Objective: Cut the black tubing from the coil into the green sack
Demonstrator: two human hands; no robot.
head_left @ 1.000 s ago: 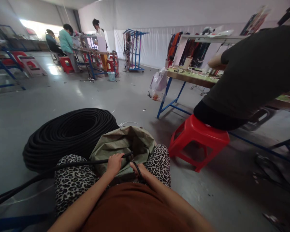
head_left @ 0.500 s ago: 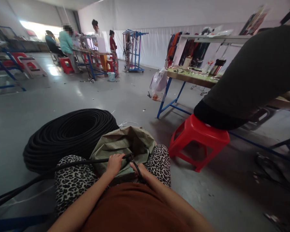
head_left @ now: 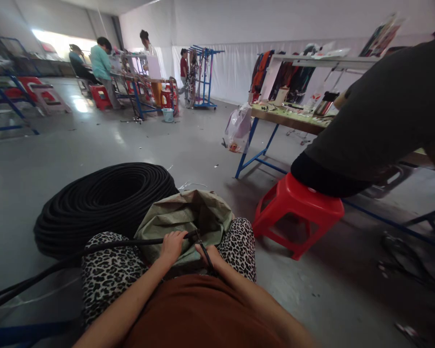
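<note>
My left hand (head_left: 172,245) is wrapped round a thick black cord (head_left: 119,243) close to its end. The cord runs left across my leopard-print knee and off the lower left of the view. In my right hand (head_left: 209,256) is a pair of scissors (head_left: 203,246) with dark handles, their blades at the cord's end just beyond my left fingers. Whether the blades are closed through the cord I cannot tell. Between my knees a greenish woven sack (head_left: 163,217) gapes below both hands; its inside is in shadow.
A big coil of black cord (head_left: 68,208) lies on the floor at left. To the right a person in dark clothes (head_left: 380,111) sits on a red stool (head_left: 311,205) by a worktable (head_left: 290,118). Several people and a blue rack (head_left: 206,79) are farther back.
My hands, the cord and the scissors hold almost the same place. In the background, the person in red has moved right to the blue rack.
</note>
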